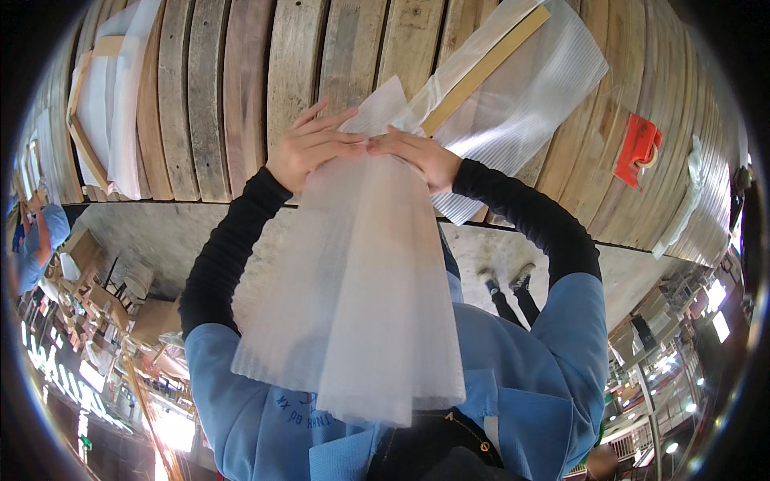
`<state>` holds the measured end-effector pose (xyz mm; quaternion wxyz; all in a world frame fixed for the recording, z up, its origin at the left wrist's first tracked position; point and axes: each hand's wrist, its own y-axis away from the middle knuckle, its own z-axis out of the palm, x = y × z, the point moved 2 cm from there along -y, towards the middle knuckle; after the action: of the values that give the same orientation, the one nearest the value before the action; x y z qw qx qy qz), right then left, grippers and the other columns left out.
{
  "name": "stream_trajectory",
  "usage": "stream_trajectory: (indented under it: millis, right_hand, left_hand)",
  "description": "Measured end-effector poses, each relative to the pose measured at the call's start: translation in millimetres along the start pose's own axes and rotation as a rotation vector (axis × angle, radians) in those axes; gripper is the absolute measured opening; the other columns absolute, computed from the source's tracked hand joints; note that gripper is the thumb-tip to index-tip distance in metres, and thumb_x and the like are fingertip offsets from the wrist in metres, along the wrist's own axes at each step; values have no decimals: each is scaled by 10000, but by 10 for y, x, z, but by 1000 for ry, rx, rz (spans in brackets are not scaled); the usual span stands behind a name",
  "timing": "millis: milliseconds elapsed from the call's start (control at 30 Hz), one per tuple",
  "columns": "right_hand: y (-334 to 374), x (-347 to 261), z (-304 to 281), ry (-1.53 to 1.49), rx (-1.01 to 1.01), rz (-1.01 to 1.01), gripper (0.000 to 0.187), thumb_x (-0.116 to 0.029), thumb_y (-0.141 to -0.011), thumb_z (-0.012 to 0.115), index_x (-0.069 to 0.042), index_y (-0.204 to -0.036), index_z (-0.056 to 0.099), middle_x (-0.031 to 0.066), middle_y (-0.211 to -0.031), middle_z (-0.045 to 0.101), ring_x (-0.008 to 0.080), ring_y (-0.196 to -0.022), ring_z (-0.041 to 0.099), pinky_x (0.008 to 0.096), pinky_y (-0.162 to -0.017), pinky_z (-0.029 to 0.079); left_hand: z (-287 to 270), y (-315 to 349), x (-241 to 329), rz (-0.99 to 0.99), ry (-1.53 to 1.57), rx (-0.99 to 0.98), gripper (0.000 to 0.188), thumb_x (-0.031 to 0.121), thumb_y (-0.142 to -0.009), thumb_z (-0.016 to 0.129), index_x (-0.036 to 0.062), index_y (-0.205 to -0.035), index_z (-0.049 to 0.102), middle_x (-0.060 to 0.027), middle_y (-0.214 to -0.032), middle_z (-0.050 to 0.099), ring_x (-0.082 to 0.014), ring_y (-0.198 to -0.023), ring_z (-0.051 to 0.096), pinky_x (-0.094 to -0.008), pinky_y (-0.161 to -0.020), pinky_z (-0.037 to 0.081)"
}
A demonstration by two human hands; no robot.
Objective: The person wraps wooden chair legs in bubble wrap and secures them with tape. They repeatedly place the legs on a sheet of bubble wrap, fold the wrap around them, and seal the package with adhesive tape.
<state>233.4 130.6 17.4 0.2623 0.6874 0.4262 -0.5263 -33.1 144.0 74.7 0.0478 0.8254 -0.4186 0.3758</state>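
Sheet (385, 305), milky white, translucent, finely ribbed; bunched narrow at top, fanning into soft lengthwise folds below. Top corner over slatted wooden table (297, 64), rest draped toward blue shirt (529, 345). Held at bunched part by both: left hand (313, 152) with upper fingers splayed, right hand (421, 158) with fingers curled in. Clear striped film (537, 92) near right hand, on table.

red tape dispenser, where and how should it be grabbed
Probably by the broad red body of the red tape dispenser, with the right hand coming from the left and above. The tape roll shows at its right edge, so the left edge seems the freer side, and it faces that hand.
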Motion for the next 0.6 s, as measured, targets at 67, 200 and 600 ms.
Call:
stream_trajectory:
  millis: [67,200,600]
  right_hand:
    - [20,-7,10,21,41,9,1093,-186,-543,953,-203,-1506,437,75,-1478,490,315,-1393,445,513,-1219,303]
    - [15,-124,-15,125,183,59,839,-169,-667,884,-166,-1439,555,121,-1410,511,329,-1353,444,452,-1150,390]
    - [174,-130,21,192,206,75,711,-198,-739,841,-259,-1408,606,118,-1449,476,357,-1369,424,466,-1114,412]
  left_hand:
    - [93,157,48,-100,20,-14,332,157,-860,681,95,-1183,728,-74,-1112,749,-278,-1276,623,-591,-1183,319]
    - [621,472,441,-406,93,238,311,197,-880,662,162,-1177,746,-13,-1045,766,-272,-1242,651,-614,-1209,241]
    - [791,608,558,-456,-128,262,446,126,-881,634,165,-1323,669,-4,-1352,655,-252,-1325,556,-563,-1167,292]
